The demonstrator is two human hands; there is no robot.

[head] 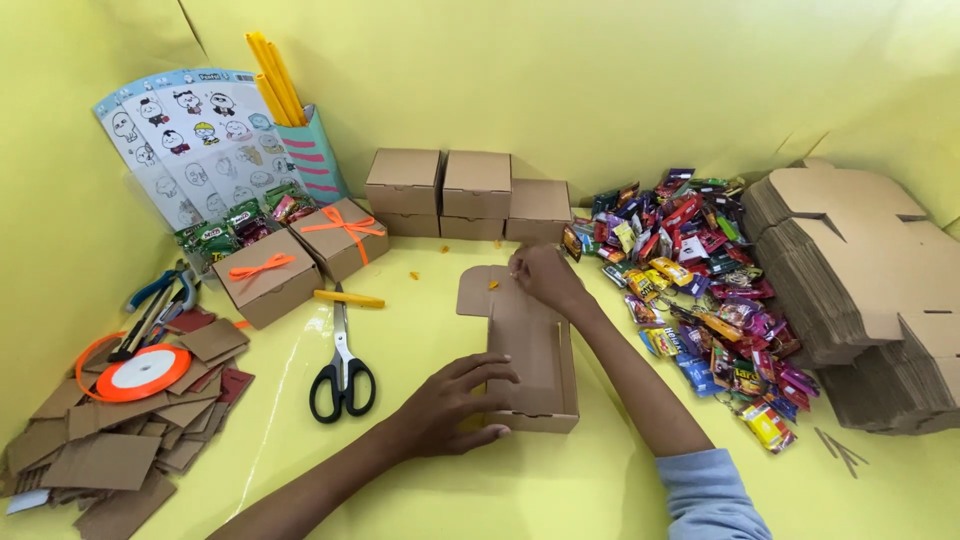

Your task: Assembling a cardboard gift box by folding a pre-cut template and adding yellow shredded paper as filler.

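- Yellow paper covers the table and rises as a backdrop on all sides; bare room lies at 6 o'clock, in front of the hands, and between the scissors and the box.
- Flat cardboard blanks are stacked at 3 o'clock, hemming in the right edge.
- Wrapped sweets lie heaped between that stack and the centre, just beside the right forearm.
- Cardboard scraps pile at 8 o'clock, with an orange ribbon spool on top.
- Three closed boxes stand at 12 o'clock; two ribbon-tied boxes sit at 10 o'clock.
- The open cardboard box lies at the centre, its lid flap laid back toward 12 o'clock.
- Black-handled scissors lie just left of it, apart from it.
- The left hand rests on the box's near left side, fingers spread and loosely curved, touching the cardboard.
- The right hand presses on the far flap, fingers bent; whether it pinches anything cannot be told.
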